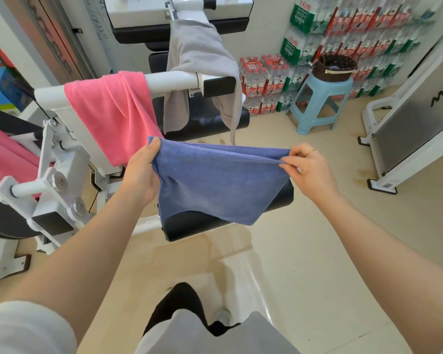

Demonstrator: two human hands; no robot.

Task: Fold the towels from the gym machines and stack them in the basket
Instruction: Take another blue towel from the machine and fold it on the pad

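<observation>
Both hands grip the blue towel (220,185) along its top edge and hold it up in the air in front of me. Left hand (142,172): fingers curled round the left corner, thumb lying over the cloth. Right hand (308,167): thumb and fingertips pinch the right corner, the other fingers bent; a ring sits on one finger. Between the hands the top edge runs nearly level, doubled, with a loose ridge of cloth along it. Below, the towel hangs in a slack sheet, lower edge slanting down to the right.

Near: pale tiled floor (304,264), my dark trouser leg and a light shoe at the bottom of the view.

Just behind the blue towel: a black padded seat (197,226) of a white gym machine (62,159), partly covered by the hanging cloth.

Further, left of centre: pink towel (108,116) draped over the machine's white bar. To its right, grey towel (202,60) draped over the upper bar, one end hanging down past a black pad.

Far right: dark woven basket (334,67) on a light blue plastic stool (320,100), well apart from the towel in my hands. Something pale lies inside it; cannot tell what. Behind it, stacked packs of bottled water (368,29) against the wall.
</observation>
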